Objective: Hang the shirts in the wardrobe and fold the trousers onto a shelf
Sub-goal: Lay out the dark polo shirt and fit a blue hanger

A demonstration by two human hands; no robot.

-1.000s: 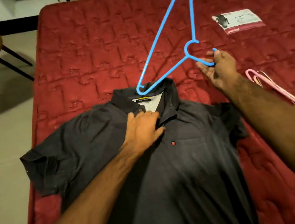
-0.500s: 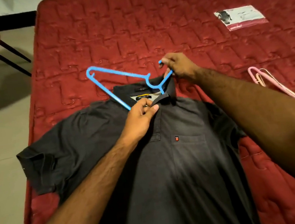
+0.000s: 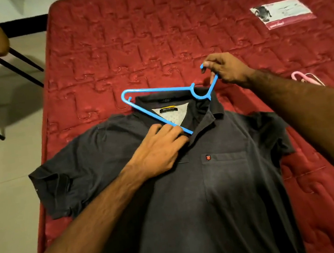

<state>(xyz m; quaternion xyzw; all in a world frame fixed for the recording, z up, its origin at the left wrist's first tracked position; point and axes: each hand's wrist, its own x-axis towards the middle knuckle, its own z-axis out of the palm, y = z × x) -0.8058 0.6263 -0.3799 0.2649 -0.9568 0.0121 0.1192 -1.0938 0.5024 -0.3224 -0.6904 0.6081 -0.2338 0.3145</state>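
Right hand [image 3: 225, 70] pinches the blue hanger [image 3: 157, 89] hook; left hand [image 3: 160, 146], fingers curled, grips the dark shirt [image 3: 211, 184] collar nearer.

A dark grey polo shirt [image 3: 200, 185] lies face up and spread flat, collar open, a small red badge above its chest pocket. A blue plastic hanger [image 3: 158, 98] slants into the neck opening, one arm hidden inside.
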